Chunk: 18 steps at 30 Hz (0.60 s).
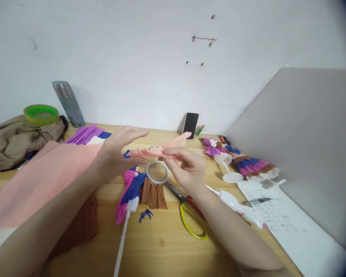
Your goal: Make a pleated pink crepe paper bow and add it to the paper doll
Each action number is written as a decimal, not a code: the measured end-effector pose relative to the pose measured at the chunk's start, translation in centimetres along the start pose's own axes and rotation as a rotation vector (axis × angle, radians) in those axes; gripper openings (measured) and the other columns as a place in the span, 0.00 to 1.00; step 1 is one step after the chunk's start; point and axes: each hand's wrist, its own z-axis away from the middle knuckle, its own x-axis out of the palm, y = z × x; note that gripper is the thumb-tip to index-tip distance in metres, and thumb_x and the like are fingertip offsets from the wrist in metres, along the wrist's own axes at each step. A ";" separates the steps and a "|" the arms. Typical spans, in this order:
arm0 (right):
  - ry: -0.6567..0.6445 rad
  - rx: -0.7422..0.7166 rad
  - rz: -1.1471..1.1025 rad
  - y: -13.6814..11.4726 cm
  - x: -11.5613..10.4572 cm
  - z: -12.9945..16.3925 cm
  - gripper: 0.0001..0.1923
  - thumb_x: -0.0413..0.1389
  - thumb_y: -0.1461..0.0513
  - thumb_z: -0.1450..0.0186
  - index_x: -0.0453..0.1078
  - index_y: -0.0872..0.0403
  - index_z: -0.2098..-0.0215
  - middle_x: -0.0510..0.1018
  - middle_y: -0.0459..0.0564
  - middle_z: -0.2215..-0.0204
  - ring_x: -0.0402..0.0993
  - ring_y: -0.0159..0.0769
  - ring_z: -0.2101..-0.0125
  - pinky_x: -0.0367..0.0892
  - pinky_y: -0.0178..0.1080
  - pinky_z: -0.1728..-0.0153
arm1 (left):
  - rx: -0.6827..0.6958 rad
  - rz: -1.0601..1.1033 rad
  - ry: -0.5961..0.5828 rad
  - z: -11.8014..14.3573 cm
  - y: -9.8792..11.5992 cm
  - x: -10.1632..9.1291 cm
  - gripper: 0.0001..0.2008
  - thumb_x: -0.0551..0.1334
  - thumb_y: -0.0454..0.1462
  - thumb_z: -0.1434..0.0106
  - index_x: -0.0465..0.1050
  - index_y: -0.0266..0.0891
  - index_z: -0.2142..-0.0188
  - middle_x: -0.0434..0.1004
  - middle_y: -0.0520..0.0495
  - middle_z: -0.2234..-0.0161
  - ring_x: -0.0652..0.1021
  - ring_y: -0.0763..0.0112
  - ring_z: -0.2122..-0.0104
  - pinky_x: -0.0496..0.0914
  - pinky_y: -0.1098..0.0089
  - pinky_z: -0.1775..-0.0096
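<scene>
Pinched between right hand (187, 169) fingertips, pleated pink crepe (158, 152) is held above a clear tape ring (157, 172); left hand (118, 152) is spread flat, empty, just beside it, over the wooden table (161, 246).

I am seeing the tape roll (157, 172) lying on the table (161, 246), between my left hand (118, 152) and right hand (187, 169). The scissors (187, 213) are lying just before it, and the phone (190, 125) is leaning on the wall behind. The bottle (68, 103) is standing far left.
</scene>
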 end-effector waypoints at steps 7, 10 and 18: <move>-0.026 -0.108 0.002 0.1 0.1 0.0 0.08 0.60 0.67 0.40 0.78 0.49 0.66 0.85 0.48 0.70 0.78 0.35 0.75 0.73 0.38 0.73 | -0.324 0.642 -0.312 0.6 -0.5 0.2 0.30 0.67 0.50 0.42 0.69 0.45 0.42 0.83 0.40 0.58 0.82 0.59 0.57 0.77 0.65 0.60; -0.069 -0.054 -0.070 0.4 0.0 -0.1 0.06 0.61 0.66 0.39 0.78 0.48 0.66 0.84 0.48 0.71 0.79 0.36 0.74 0.73 0.39 0.71 | -0.517 0.916 -0.340 0.6 -0.1 0.8 0.25 0.58 0.53 0.35 0.71 0.45 0.44 0.83 0.40 0.58 0.82 0.59 0.58 0.77 0.65 0.63; -0.317 -0.057 -0.277 0.6 0.2 -0.3 0.09 0.60 0.66 0.37 0.79 0.46 0.62 0.82 0.50 0.61 0.77 0.44 0.51 0.73 0.49 0.51 | -0.838 1.181 -0.373 0.4 0.4 1.2 0.19 0.71 0.43 0.45 0.78 0.40 0.54 0.84 0.41 0.64 0.82 0.63 0.68 0.76 0.65 0.65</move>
